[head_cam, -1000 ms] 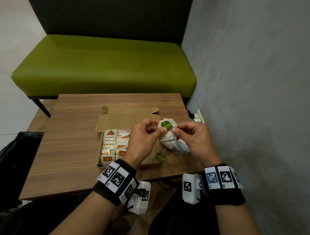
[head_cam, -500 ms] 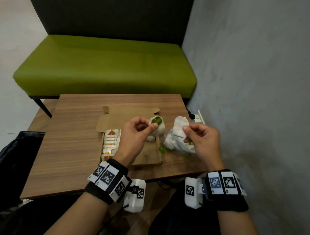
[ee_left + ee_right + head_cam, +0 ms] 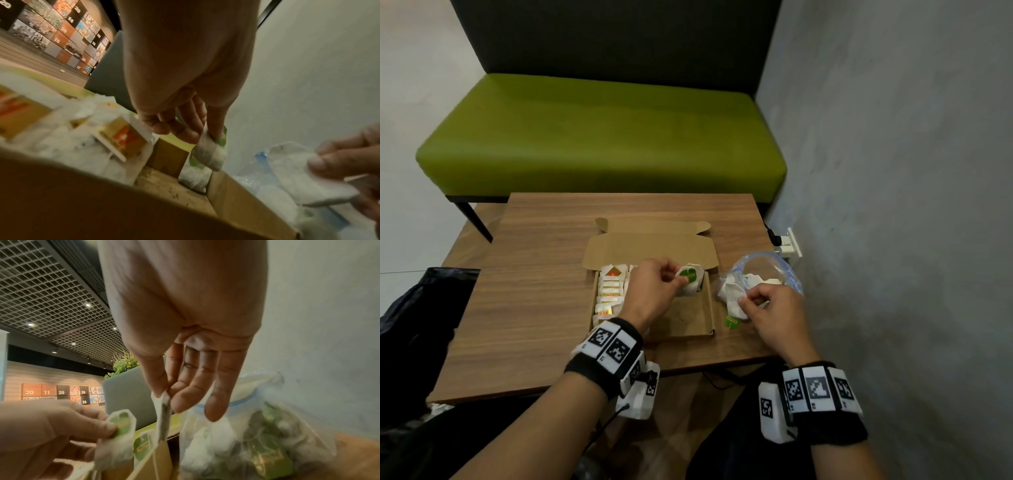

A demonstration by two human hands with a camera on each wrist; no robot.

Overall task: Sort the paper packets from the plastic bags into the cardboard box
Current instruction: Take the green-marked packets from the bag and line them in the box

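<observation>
Left hand: the left hand [image 3: 654, 291] pinches a white tea bag with a green tag [image 3: 690, 279] between thumb and fingers. It holds it over the right side of the cardboard box [image 3: 688, 322].
Right hand: the right hand [image 3: 770, 313] pinches another white tea bag [image 3: 162, 417] by its top edge, thumb against pointer finger. The other fingers hang down loose. It is over the table, just right of the box.
Cardboard box: open, lid flap lying back. Its left side is packed with rows of white packets with orange marks [image 3: 609, 291]. The right side shows bare brown floor.
Plastic bag: a clear plastic bag [image 3: 767, 270] with a blue strip at its mouth lies right of the box, near the wall. It has more tea bags inside.
Loose tag: a small green tag [image 3: 731, 321] hangs or lies beside the box; I cannot tell which.
Table: a brown wooden table [image 3: 534, 274].
Behind: a green bench [image 3: 599, 137].
</observation>
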